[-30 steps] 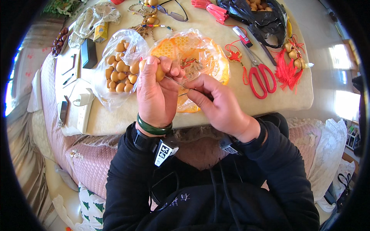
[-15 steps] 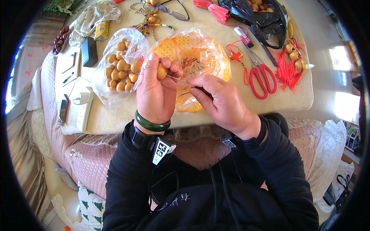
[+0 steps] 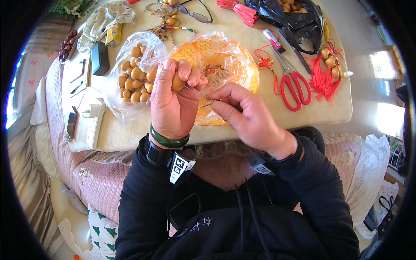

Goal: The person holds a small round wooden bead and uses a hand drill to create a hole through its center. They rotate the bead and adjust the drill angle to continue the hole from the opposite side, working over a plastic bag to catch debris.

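At the centre of the frame, the left hand [image 3: 173, 97] held a small tan gourd [image 3: 178, 82], its fingers curled closely around it. The right hand [image 3: 249, 115] had thumb and fingers pinched narrowly on a thin metal shaft [image 3: 197, 92] that ran up to the gourd's lower right side; whether its tip had entered could not be told. A second short metal end [image 3: 207, 104] showed just below, its link to the shaft unclear.

The step in hand appeared to be fine work on the gourd with the shaft. The next move seemed to call for a steady left grip and for the shaft to stay in line with the point of contact.

Behind the hands, clear plastic lay over an orange patterned tray [image 3: 252, 78]. More gourds [image 3: 138, 74] sat in a clear bag [image 3: 113, 93] left of centre, and red-handled scissors [image 3: 299, 102] rested on the surface [image 3: 320, 113] right of centre.
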The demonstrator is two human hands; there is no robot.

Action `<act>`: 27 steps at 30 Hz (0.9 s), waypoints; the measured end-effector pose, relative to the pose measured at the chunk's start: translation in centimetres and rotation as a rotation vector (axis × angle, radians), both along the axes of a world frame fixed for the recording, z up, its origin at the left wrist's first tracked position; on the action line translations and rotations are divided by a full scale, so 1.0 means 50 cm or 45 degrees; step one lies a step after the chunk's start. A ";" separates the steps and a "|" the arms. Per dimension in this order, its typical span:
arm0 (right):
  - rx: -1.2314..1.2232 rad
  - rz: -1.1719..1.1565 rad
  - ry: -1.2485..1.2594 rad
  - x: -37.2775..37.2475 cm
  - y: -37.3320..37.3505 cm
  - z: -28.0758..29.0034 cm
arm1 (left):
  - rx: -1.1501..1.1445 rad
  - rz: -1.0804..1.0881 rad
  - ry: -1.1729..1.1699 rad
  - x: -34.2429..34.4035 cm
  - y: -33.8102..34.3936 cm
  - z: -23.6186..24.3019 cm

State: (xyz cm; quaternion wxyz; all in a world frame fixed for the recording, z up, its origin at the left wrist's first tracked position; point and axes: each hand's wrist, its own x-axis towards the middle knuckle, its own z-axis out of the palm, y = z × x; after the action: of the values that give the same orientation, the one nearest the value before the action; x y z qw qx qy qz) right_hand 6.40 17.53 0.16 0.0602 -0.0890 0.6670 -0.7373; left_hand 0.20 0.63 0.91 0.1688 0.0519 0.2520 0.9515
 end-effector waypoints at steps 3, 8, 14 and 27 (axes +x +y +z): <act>-0.719 0.303 -0.903 0.003 0.028 0.016 | -0.034 -0.025 0.083 -0.002 -0.005 0.004; 0.090 -0.069 0.263 -0.010 -0.009 0.005 | -0.048 0.028 0.050 0.000 0.001 0.003; -0.659 0.231 -0.646 0.000 0.007 0.027 | 0.016 -0.048 0.106 -0.006 -0.005 0.006; -0.218 0.064 -0.360 -0.001 0.015 0.007 | -0.188 0.116 -0.056 0.009 0.011 0.008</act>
State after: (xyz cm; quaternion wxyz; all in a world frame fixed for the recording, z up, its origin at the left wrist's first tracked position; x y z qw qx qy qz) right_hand 6.37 18.28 0.50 0.1641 -0.0057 0.5841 -0.7949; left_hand 0.63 1.17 1.33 0.1340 0.0070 0.3197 0.9379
